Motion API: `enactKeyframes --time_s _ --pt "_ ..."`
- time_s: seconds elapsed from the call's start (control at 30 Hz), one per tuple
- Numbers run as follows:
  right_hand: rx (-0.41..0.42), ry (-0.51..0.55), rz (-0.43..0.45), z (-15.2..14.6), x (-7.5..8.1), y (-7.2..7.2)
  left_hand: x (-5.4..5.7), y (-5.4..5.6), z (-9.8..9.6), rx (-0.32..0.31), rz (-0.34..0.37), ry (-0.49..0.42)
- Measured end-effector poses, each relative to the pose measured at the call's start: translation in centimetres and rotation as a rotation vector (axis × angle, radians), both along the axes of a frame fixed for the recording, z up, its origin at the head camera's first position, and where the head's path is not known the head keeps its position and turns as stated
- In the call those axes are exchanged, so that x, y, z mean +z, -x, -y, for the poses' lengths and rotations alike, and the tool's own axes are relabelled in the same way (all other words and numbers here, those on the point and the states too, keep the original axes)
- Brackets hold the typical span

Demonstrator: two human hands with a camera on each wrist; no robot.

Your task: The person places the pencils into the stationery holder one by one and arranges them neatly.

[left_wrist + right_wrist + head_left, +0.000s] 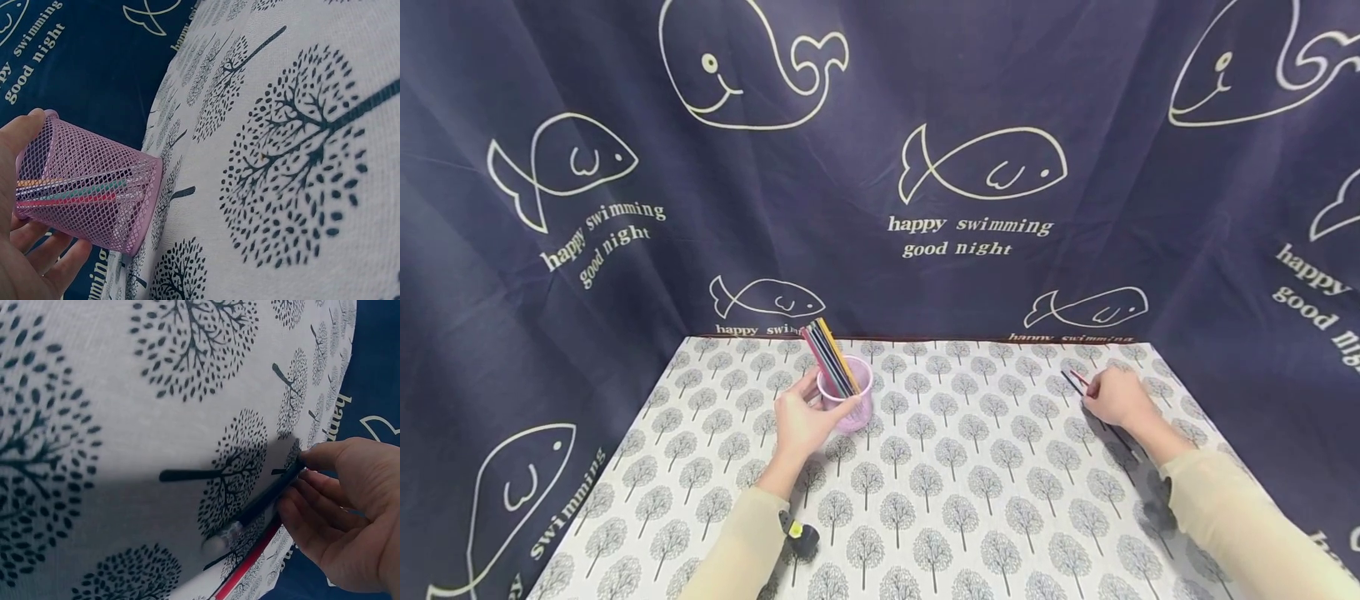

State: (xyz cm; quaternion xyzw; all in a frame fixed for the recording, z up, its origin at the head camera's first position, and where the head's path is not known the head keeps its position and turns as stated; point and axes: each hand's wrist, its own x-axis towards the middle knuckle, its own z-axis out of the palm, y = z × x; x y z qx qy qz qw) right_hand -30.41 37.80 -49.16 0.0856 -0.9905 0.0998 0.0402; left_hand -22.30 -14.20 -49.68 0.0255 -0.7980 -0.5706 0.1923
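A pink mesh pen cup (pixel 854 417) is held by my left hand (pixel 803 423), thumb at its rim and fingers round the far side. Several coloured pencils (pixel 827 357) lean inside it, their ends above the rim; through the mesh (pixel 94 181) the left wrist view shows orange, green and red ones. At the table's right side my right hand (pixel 1116 397) pinches a dark blue pencil (pixel 265 497) between thumb and fingers, its eraser end near the cloth. A red pencil (pixel 250 562) runs beside it under the fingertips; whether it is gripped too, I cannot tell.
A white cloth with grey trees (pixel 947 483) covers the table. Behind and at both sides hangs a dark blue curtain (pixel 865 192) with fish and whale drawings. A small black device with a yellow part (pixel 801 537) sits at my left wrist.
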Motion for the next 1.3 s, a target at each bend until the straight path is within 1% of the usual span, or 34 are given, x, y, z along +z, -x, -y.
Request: enactKeyframes --time_s 0.13,0.3,0.37,0.63,0.8,0.97,1.17,1.3 --pt "0.031 0.005 -0.017 0.1 0.0 0.1 0.0 0.1 -0.1 0.001 0.002 -0.001" --pt "0.065 -0.022 -0.034 0.9 0.6 0.6 0.1 0.1 -0.1 0.001 0.010 0.001" --pt "0.071 -0.015 -0.043 1.5 1.2 0.8 0.1 0.1 -0.1 0.000 0.015 -0.003" --pt "0.094 0.122 -0.102 5.6 4.5 1.5 0.3 0.0 -0.1 0.002 0.018 0.001" --pt "0.121 0.183 -0.127 8.0 6.2 1.8 0.1 0.0 -0.1 0.009 0.027 0.002" --pt "0.156 0.223 -0.136 10.3 7.6 1.8 0.0 0.0 -0.1 0.015 0.036 0.004" --pt "0.160 0.292 -0.126 13.5 9.4 2.1 0.0 -0.1 -0.1 0.014 0.050 0.010" --pt "0.165 0.350 -0.136 15.6 10.7 2.2 0.0 0.0 0.0 0.014 0.040 0.012"
